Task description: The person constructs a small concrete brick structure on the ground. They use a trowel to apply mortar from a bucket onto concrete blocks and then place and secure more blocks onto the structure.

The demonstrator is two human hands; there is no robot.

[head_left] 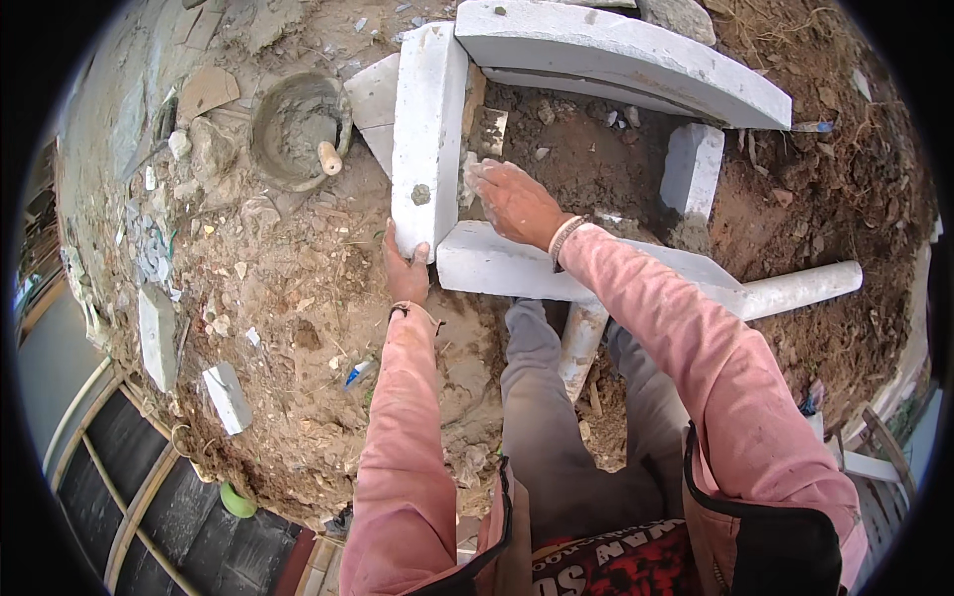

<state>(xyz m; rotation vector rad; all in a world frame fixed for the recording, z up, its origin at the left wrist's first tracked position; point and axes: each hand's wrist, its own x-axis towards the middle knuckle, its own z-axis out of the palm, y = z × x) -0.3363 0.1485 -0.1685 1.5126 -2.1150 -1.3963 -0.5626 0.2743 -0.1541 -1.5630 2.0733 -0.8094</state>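
Observation:
My left hand (407, 268) is closed round the near end of a long white block (427, 129), thumb at its end face and fingers along its left side. A grey dab of mortar sits on top of that block. Inside the frame of blocks, my right hand (519, 204) has its fingers drawn together, smeared pale, against the block's inner side; what they hold is hidden. Under my right wrist lies the near white block (517, 268), its corner close to the left block. Beyond my right fingers stands a small pale flat piece (492, 131).
A curved-looking far block (636, 55) and a short right block (693, 169) enclose brown soil (586, 149). At left, a mortar bucket (260, 139) has a wooden-handled tool (329, 157) in it. White pipes (805, 290) lie nearby. Loose white pieces (228, 397) and rubble dot the ground.

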